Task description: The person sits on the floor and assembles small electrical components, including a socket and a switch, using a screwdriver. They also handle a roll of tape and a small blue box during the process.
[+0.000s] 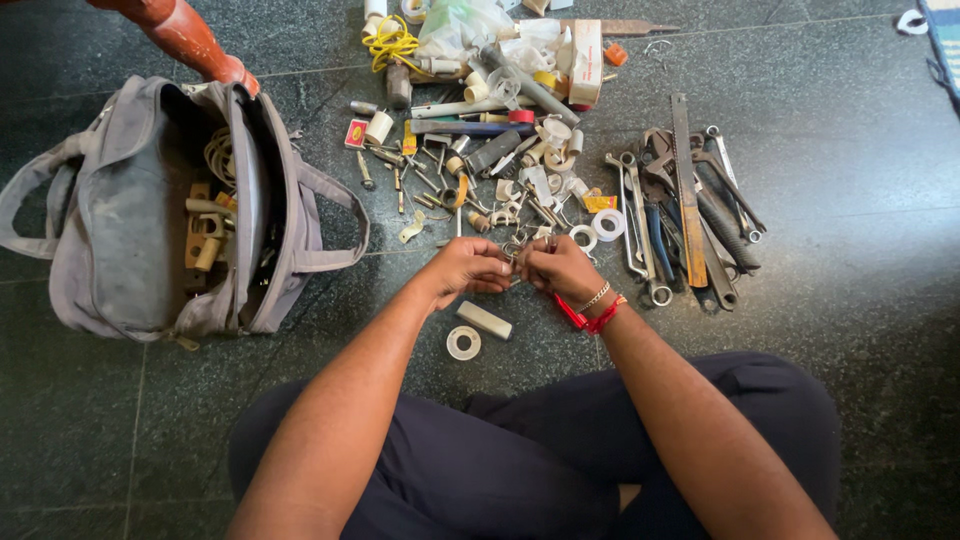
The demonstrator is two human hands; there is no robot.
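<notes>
My left hand (pixel 466 269) and my right hand (pixel 556 266) meet fingertip to fingertip above the dark stone floor, pinching a small metal part (pixel 516 259) between them; what kind of part is too small to tell. A red thread and a bead bracelet (pixel 594 308) circle my right wrist. Just beyond the fingers spreads a pile of small fittings, clips and screws (pixel 480 180). Below my left hand lie a short white pipe piece (pixel 484 320) and a roll of white tape (pixel 463 343).
An open grey tool bag (pixel 130 220) sits at the left with fittings inside. Spanners, pliers and a steel rule (pixel 686 205) lie grouped at the right. Plastic bags, a yellow cord (pixel 392 40) and pipe pieces lie farther back. A wooden furniture leg (pixel 185 38) stands top left.
</notes>
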